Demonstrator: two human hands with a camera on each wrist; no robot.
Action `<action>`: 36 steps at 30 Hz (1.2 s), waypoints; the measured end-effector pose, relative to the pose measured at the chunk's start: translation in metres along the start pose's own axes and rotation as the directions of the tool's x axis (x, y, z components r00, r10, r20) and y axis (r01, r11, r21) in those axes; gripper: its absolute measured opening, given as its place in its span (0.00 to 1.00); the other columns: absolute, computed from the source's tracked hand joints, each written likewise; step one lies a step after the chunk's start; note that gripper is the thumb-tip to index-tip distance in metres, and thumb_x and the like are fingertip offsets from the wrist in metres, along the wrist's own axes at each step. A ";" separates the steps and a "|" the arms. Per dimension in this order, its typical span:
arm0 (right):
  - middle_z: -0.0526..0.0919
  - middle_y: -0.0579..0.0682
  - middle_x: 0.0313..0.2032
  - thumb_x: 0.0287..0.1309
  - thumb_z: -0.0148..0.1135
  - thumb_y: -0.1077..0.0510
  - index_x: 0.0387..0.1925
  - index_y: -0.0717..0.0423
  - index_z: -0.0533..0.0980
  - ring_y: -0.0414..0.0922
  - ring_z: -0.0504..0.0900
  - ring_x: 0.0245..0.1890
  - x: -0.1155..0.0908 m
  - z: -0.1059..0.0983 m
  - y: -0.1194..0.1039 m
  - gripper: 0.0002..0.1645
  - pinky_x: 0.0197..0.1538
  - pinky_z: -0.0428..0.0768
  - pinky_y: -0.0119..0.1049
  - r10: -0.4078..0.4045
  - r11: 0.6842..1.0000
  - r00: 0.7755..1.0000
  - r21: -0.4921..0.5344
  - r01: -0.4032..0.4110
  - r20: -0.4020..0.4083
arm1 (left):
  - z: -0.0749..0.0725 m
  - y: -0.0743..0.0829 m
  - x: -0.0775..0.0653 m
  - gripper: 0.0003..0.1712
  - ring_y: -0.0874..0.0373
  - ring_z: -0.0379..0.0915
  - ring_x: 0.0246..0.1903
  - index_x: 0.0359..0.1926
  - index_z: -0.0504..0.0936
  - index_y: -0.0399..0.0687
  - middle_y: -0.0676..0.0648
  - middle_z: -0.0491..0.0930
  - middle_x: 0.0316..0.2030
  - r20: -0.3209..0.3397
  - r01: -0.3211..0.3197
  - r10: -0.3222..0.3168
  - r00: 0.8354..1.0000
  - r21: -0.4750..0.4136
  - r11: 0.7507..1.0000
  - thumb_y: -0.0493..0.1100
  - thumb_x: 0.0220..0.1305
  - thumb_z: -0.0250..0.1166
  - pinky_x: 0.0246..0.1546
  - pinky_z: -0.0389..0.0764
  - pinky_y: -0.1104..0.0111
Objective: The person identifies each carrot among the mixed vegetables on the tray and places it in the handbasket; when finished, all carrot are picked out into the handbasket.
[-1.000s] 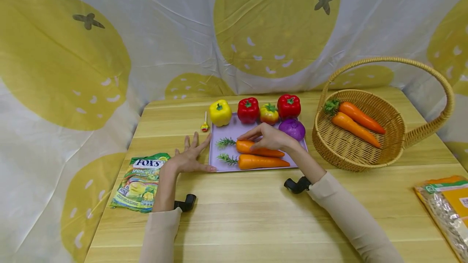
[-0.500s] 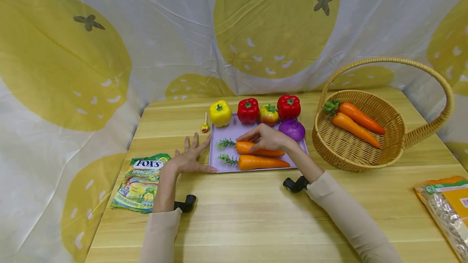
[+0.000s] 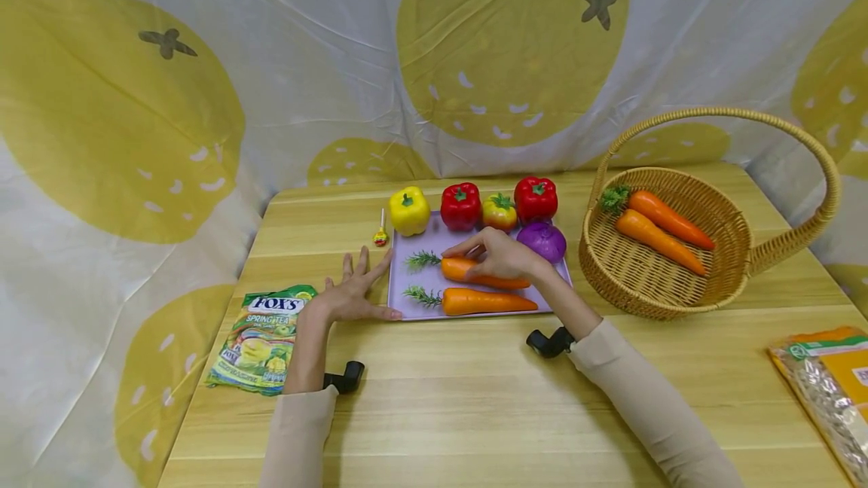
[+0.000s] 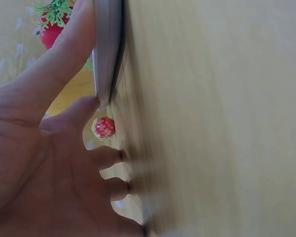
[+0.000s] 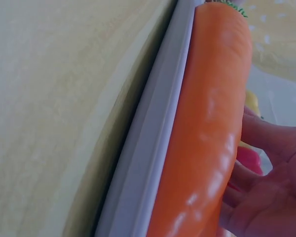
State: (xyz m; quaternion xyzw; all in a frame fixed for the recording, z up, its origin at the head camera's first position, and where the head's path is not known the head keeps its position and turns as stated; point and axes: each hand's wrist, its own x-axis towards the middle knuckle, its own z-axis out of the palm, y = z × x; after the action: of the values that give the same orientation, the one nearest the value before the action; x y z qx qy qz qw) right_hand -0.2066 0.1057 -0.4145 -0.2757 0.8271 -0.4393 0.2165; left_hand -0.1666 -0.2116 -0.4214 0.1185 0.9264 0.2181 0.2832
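A lilac tray [image 3: 407, 307] holds two orange carrots with green tops. My right hand [image 3: 498, 256] grips the rear carrot [image 3: 456, 269] from above, its body partly hidden under the fingers. The front carrot [image 3: 488, 301] lies along the tray's near side and fills much of the right wrist view. My left hand [image 3: 349, 294] is spread flat at the tray's left edge. In the left wrist view, its thumb and forefinger touch the tray rim [image 4: 104, 54], with the other fingertips on the table.
Along the tray's back stand a yellow pepper [image 3: 410, 211], two red peppers, a tomato [image 3: 499, 211] and a purple onion [image 3: 542, 241]. A lollipop [image 3: 380, 236] lies left of it. Right, a wicker basket [image 3: 610, 277] holds two carrots. A candy bag [image 3: 261, 337] and an orange packet [image 3: 827, 382] flank the table.
The rear carrot has shifted slightly right and away from the front carrot, in my right hand's grip. My left hand has stayed in place.
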 end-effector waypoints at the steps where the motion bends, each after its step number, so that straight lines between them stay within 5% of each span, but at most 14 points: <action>1: 0.87 0.51 0.59 0.60 0.72 0.67 0.62 0.54 0.82 0.54 0.82 0.62 -0.001 -0.001 0.001 0.28 0.68 0.79 0.50 0.008 1.000 1.000 0.001 -0.008 -0.002 | 0.000 0.000 0.000 0.69 0.31 0.07 0.78 0.84 0.35 0.66 0.36 0.16 0.81 0.000 0.000 0.000 1.000 -0.002 1.000 0.69 0.57 0.73 0.67 0.24 0.21; 24: 0.86 0.53 0.61 0.61 0.73 0.64 0.62 0.51 0.82 0.53 0.82 0.62 -0.025 -0.027 -0.013 0.27 0.62 0.84 0.47 -0.015 0.999 0.997 0.049 0.019 -0.079 | 0.000 0.000 -0.001 0.69 0.31 0.07 0.78 0.84 0.35 0.66 0.35 0.17 0.81 0.001 0.000 0.000 1.000 0.001 1.000 0.68 0.57 0.73 0.68 0.25 0.21; 36: 0.85 0.56 0.61 0.60 0.74 0.62 0.62 0.51 0.82 0.51 0.84 0.53 -0.057 -0.061 -0.019 0.28 0.49 0.83 0.27 0.014 0.998 0.982 0.068 -0.002 -0.187 | 0.000 0.001 -0.001 0.68 0.32 0.05 0.78 0.84 0.34 0.65 0.36 0.15 0.80 0.016 0.000 0.000 1.000 -0.010 1.000 0.67 0.59 0.73 0.68 0.24 0.21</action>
State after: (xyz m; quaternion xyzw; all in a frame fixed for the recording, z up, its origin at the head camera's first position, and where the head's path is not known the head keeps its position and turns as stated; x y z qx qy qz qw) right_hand -0.1948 0.1708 -0.3605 -0.2224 0.8295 -0.4902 0.1489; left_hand -0.1655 -0.2116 -0.4205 0.1188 0.9230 0.2220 0.2910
